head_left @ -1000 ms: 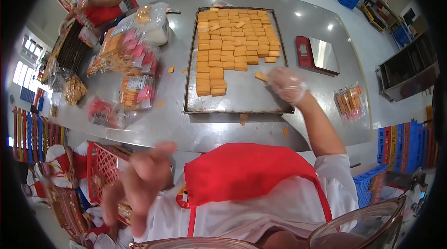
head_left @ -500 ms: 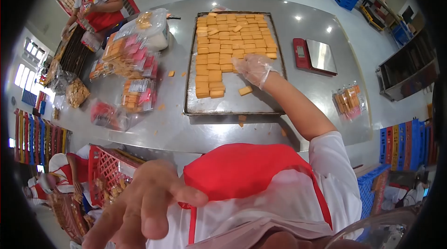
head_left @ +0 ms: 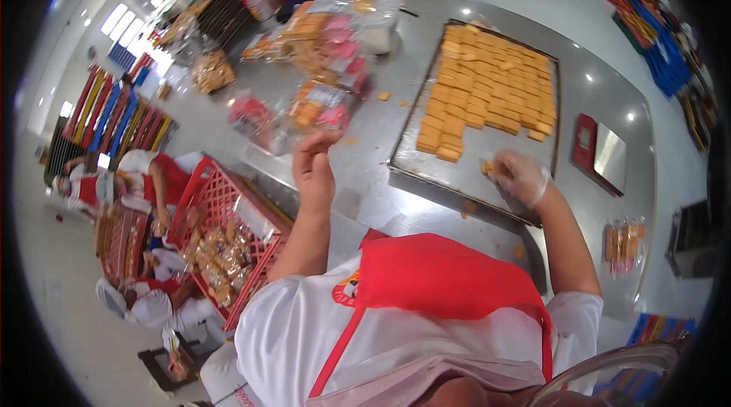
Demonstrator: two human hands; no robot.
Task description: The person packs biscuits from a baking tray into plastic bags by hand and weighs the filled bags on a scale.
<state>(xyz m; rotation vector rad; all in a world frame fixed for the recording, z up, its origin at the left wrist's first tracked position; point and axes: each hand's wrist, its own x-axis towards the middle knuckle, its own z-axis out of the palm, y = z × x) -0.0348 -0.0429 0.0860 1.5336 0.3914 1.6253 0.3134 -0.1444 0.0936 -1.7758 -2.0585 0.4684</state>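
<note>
My right hand (head_left: 519,177), in a clear plastic glove, pinches a small rectangular biscuit (head_left: 487,168) over the front part of a metal baking tray (head_left: 426,178). Behind it on the tray lie rows of golden biscuits (head_left: 487,83), packed close together. My bare left hand (head_left: 314,167) is raised near the table's front edge, its fingers loosely bent and apart, with nothing visible in them. Just beyond it lie clear packs of biscuits with pink labels (head_left: 324,106) and a bunch of pink and clear wrappers (head_left: 255,118).
A red-and-silver scale (head_left: 598,152) stands right of the tray, with a biscuit pack (head_left: 624,245) nearer me. A red crate (head_left: 255,270) of bagged goods is at my left. Other people in red aprons work at the far left and beside the crate. Crumbs dot the steel table (head_left: 381,178).
My view has turned left. My left hand has moved from close to the camera out toward the packs. My right hand has drawn back toward me and taken hold of a biscuit.
</note>
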